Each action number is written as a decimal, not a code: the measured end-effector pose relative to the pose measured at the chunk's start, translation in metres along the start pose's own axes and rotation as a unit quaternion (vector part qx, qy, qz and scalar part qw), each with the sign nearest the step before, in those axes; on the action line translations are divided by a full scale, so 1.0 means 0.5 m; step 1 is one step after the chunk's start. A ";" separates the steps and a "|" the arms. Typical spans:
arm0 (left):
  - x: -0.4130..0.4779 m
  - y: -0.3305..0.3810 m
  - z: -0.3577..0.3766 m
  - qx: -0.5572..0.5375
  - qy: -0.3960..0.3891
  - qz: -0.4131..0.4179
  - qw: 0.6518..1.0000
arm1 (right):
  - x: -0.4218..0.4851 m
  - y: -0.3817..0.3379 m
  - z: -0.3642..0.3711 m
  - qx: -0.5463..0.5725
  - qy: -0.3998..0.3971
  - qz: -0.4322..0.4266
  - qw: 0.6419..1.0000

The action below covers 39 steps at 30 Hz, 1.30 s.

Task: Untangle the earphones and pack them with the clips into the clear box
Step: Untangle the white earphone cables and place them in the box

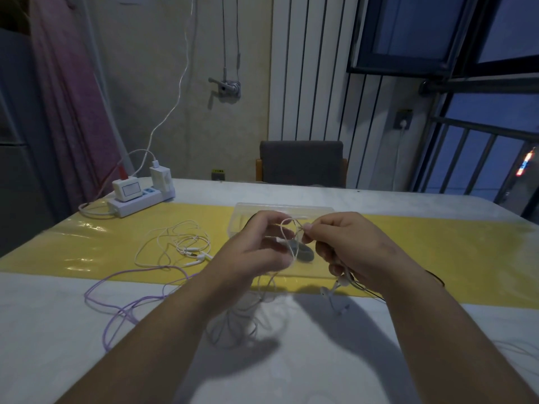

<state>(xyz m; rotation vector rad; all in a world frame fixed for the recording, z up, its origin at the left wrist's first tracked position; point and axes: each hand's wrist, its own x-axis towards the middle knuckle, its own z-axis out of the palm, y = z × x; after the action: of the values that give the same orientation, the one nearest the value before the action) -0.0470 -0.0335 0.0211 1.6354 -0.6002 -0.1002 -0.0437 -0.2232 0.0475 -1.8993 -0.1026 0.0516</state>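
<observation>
- Spanning the table (291,360), a yellow mat (437,252) carries the clear box (280,209), half hidden behind both hands.
- A power strip (137,201) sits far left, well clear.
- White earphones (178,246) and a purple cable (125,301) lie left of the hands.
- Dark shapes inside the box are hard to make out.
- The left hand (256,252) and right hand (355,252) each pinch the tangled white cord (293,228) in a narrow grip above the box; earbuds dangle below the right hand.

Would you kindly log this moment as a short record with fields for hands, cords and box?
left hand: pinching the white earphone cord
right hand: pinching the same cord, earbuds dangling below
white cord on yellow mat: loose, untouched
purple cord: loose on table, left
clear plastic box: behind the hands; dark items inside
</observation>
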 end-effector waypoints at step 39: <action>0.011 0.002 -0.030 0.185 0.355 -0.030 0.916 | -0.023 -0.013 -0.035 -0.024 -0.069 0.014 0.997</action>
<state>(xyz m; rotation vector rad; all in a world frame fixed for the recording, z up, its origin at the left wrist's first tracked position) -0.0365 -0.0227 0.0263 1.8946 0.0012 0.5777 -0.0538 -0.2388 0.0590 -1.9435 -0.1732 0.2011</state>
